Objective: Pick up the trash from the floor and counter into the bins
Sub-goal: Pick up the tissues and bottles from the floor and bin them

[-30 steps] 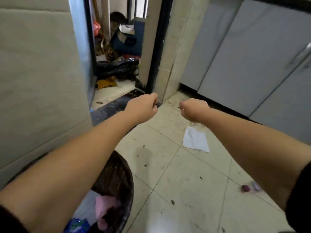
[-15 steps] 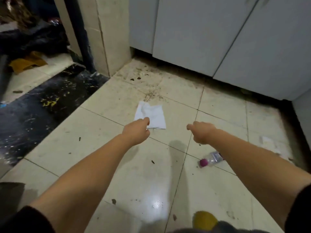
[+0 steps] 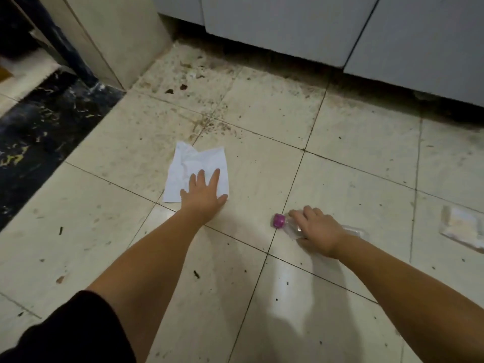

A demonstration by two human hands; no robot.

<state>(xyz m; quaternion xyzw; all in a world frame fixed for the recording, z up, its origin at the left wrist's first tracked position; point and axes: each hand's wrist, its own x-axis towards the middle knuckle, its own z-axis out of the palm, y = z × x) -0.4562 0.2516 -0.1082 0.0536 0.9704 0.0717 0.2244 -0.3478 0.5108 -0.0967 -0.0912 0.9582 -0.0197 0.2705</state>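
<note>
Left hand (image 3: 203, 196) spread flat at the middle of the frame, fingers splayed and released, palm down on the near edge of a creased white paper sheet (image 3: 195, 170) — nothing gripped, only pressed or resting on it. Paper lying on the beige floor tiles (image 3: 353, 184) just above the hand, its far corners curled up slightly, straddling a grout line.

Right hand (image 3: 318, 230) lower and to the right of centre, curled over a clear plastic bottle (image 3: 352, 230) lying on its side on the tiles. Fingers draped across the bottle's neck end, thumb tucked beneath on the near side; closed around the bottle loosely, though whether lifted off the floor cannot be told. Purple cap (image 3: 279, 220) poking out to the left of the fingers, the bottle's clear base showing to the right of the wrist.

At the far right edge of the frame, a flat clear plastic wrapper (image 3: 462, 226) on the floor, well apart from both hands. Along the top, pale grey cabinet doors (image 3: 275, 24) with a dark gap beneath — grime and brown specks scattered on the tiles in front. Upper left, a tiled wall corner (image 3: 117, 35), and beside it a black marble threshold strip (image 3: 34, 132) running down the left edge. Black sleeve (image 3: 65, 334) at lower left.
</note>
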